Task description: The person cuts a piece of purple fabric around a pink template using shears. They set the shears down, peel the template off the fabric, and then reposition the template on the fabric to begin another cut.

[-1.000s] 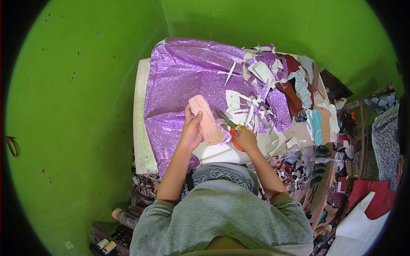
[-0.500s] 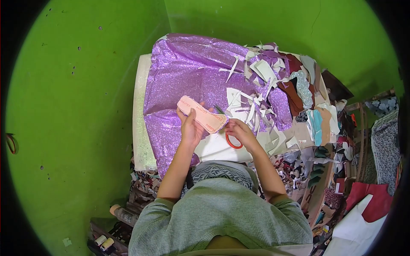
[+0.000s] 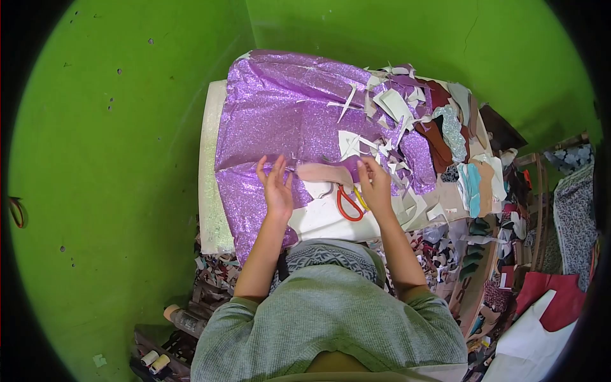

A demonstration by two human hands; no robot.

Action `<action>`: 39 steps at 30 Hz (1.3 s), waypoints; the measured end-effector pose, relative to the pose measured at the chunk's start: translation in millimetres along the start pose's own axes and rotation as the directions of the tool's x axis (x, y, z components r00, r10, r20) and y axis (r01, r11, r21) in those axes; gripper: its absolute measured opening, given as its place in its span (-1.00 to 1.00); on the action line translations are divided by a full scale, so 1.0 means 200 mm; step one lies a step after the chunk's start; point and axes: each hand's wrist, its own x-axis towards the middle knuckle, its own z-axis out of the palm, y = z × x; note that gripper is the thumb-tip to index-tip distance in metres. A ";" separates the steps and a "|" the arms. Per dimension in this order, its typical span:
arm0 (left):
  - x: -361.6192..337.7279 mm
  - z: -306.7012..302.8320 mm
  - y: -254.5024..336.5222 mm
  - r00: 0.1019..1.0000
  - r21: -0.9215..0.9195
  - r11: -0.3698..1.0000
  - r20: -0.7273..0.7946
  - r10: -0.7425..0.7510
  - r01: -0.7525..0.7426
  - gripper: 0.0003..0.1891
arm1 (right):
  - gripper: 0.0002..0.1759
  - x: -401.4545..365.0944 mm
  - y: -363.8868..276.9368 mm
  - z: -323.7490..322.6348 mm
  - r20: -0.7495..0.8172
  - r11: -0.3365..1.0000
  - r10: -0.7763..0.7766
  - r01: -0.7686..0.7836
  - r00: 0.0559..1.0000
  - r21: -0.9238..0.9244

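The right hand [image 3: 377,186] pinches one end of the thin, curved beige-and-purple piece [image 3: 323,173] above the worktop [image 3: 425,225], towards its near edge, so the left hand [image 3: 278,192], fingers spread, should better support the free end.

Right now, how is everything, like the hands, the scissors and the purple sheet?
Left hand: open, fingers spread.
Right hand: fingers closed on the sole piece's end.
Sole piece: held, slightly curved.
Scissors: lying down; blades mostly hidden, can't tell if open.
Purple sheet: spread out, wrinkled.
White scraps: loose, scattered.
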 end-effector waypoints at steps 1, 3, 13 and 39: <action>0.01 -0.01 0.00 0.999 0.132 0.990 -0.022 0.048 -0.045 -0.53 | -0.80 0.01 0.01 -0.01 0.000 1.000 0.000 0.000 1.000 -0.001; 0.00 0.00 -0.01 0.994 0.262 0.961 -0.037 0.099 -0.086 -0.53 | -0.81 0.04 0.02 -0.05 -0.030 0.995 -0.050 0.047 0.998 -0.090; -0.08 0.18 -0.03 0.821 0.678 0.484 0.542 0.179 -0.553 -0.56 | -0.79 0.11 -0.04 -0.07 0.328 0.866 0.184 -0.311 0.927 0.392; -0.20 0.18 -0.02 0.780 0.780 0.625 0.370 -0.504 0.034 -0.66 | -0.76 0.10 -0.05 -0.12 0.155 0.801 0.240 -0.286 0.958 0.526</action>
